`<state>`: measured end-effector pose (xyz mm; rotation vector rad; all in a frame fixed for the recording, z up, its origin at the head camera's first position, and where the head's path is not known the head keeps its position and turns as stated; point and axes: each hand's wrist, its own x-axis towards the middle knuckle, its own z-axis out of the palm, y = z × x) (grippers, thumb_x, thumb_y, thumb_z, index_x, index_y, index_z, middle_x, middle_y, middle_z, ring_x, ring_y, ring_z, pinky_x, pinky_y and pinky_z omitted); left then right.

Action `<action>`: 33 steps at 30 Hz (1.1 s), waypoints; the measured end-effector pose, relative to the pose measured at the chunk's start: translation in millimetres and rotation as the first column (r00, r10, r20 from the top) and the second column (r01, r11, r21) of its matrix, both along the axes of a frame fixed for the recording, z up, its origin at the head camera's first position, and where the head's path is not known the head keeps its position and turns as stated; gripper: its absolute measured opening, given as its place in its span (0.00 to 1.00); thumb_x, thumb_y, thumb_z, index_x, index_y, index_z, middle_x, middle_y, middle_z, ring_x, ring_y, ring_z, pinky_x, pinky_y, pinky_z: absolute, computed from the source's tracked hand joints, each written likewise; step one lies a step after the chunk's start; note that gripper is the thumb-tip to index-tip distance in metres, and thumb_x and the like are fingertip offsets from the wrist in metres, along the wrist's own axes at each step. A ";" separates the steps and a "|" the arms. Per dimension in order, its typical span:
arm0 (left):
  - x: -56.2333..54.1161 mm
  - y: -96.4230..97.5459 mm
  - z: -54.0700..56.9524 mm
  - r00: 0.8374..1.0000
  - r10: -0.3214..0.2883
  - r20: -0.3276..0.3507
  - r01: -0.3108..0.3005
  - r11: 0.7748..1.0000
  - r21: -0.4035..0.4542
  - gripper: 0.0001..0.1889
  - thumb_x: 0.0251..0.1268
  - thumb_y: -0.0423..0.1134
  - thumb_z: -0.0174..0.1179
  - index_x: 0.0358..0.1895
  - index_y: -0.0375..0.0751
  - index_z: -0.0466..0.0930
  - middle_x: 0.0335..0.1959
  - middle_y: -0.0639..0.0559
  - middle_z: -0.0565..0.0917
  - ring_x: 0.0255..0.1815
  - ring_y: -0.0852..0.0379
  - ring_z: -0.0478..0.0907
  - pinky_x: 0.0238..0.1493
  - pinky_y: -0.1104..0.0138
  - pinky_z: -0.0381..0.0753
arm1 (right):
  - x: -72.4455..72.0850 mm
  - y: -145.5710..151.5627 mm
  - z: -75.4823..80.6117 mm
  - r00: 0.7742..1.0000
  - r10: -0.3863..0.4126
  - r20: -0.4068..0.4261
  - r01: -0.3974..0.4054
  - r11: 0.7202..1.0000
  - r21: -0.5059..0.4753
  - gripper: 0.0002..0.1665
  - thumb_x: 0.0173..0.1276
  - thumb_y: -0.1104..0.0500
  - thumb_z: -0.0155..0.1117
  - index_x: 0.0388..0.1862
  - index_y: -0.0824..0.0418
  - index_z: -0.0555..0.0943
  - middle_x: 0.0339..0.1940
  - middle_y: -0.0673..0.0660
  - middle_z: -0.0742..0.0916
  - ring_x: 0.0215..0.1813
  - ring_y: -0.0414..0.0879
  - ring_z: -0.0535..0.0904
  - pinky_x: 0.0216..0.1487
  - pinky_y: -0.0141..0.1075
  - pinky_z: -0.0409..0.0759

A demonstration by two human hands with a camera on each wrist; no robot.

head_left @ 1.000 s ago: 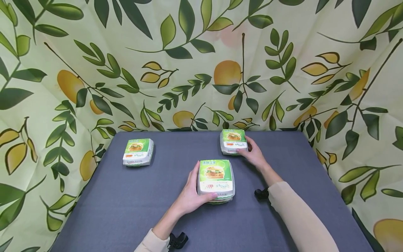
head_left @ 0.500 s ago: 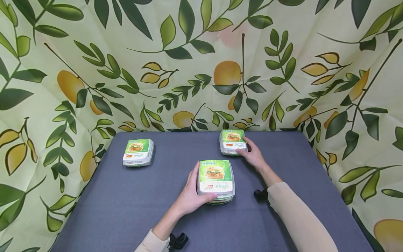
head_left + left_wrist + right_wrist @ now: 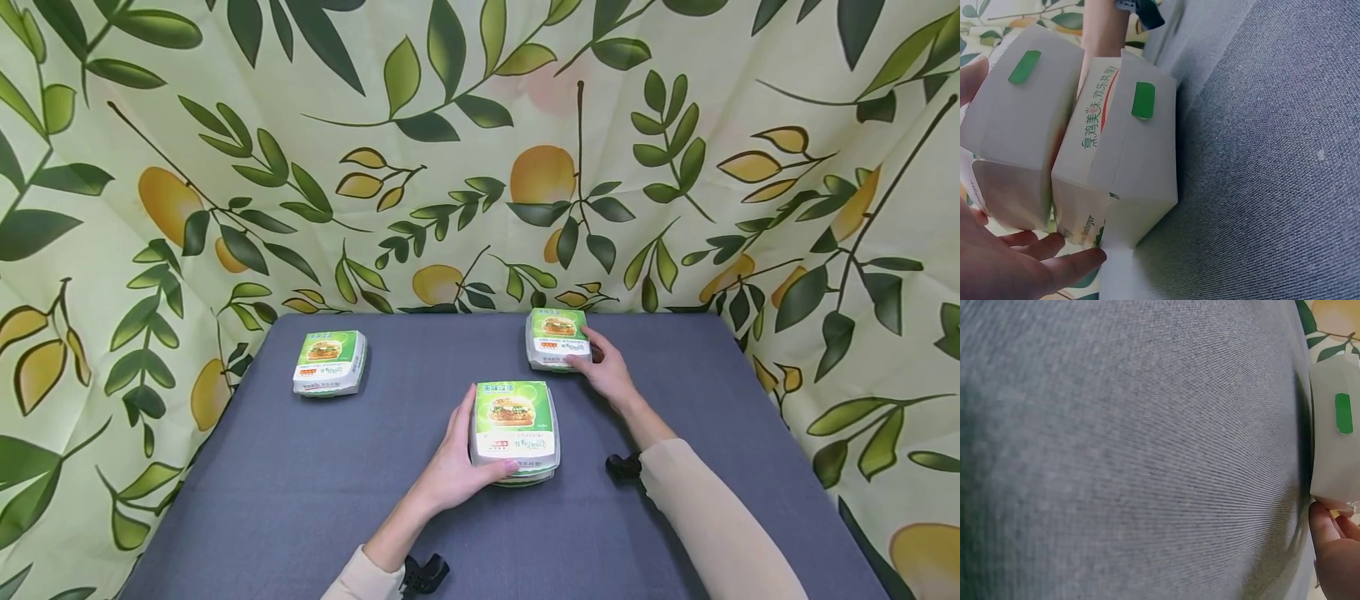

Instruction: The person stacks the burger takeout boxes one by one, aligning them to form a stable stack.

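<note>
In the head view, two burger boxes stand one on the other at the middle of the table. My left hand (image 3: 461,462) grips the upper burger box (image 3: 515,421), its thumb along the near edge. The left wrist view shows the upper box tilted slightly against the lower burger box (image 3: 1138,137), with my fingertips (image 3: 1094,257) reaching along the sides of both. Further back on the right, my right hand (image 3: 606,371) holds another burger box (image 3: 557,337) by its right side, thumb at the near corner. That box sits low at the tabletop, seen partly in the right wrist view.
Another burger box (image 3: 328,362) stands alone at the back left of the grey-blue cloth-covered table (image 3: 300,483). A leaf-and-fruit printed curtain (image 3: 450,208) hangs behind the table and along both sides.
</note>
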<state>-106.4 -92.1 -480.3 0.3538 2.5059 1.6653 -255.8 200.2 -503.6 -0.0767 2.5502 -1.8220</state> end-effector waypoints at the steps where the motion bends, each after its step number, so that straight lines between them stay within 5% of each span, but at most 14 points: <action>1: 0.0 0.1 0.4 1.000 0.000 0.003 0.000 1.000 0.001 0.64 0.50 0.58 0.77 0.84 0.59 0.38 0.79 0.47 0.54 0.77 0.47 0.55 0.73 0.43 0.56 | 1.1 0.1 1.1 1.000 -0.002 -0.001 0.002 1.000 -0.003 0.46 0.71 0.59 0.69 0.82 0.64 0.57 0.76 0.69 0.67 0.67 0.62 0.71 0.51 0.28 0.69; 9: -1.1 -0.9 -0.9 1.000 -0.002 0.017 0.002 1.000 0.001 0.64 0.51 0.58 0.77 0.84 0.57 0.38 0.80 0.47 0.53 0.77 0.47 0.55 0.72 0.42 0.56 | 3.2 3.2 4.7 1.000 -0.006 -0.024 0.005 0.999 -0.052 0.44 0.72 0.62 0.68 0.82 0.62 0.58 0.75 0.69 0.67 0.66 0.60 0.71 0.47 0.23 0.72; 33: -2.0 -1.2 2.9 1.000 0.002 0.018 -0.001 1.000 -0.013 0.64 0.52 0.58 0.76 0.84 0.53 0.38 0.80 0.46 0.53 0.77 0.46 0.55 0.72 0.42 0.57 | 37.0 3.4 58.0 0.995 0.021 -0.099 -0.026 0.999 -0.040 0.45 0.72 0.58 0.68 0.82 0.58 0.58 0.75 0.66 0.69 0.70 0.62 0.66 0.51 0.25 0.71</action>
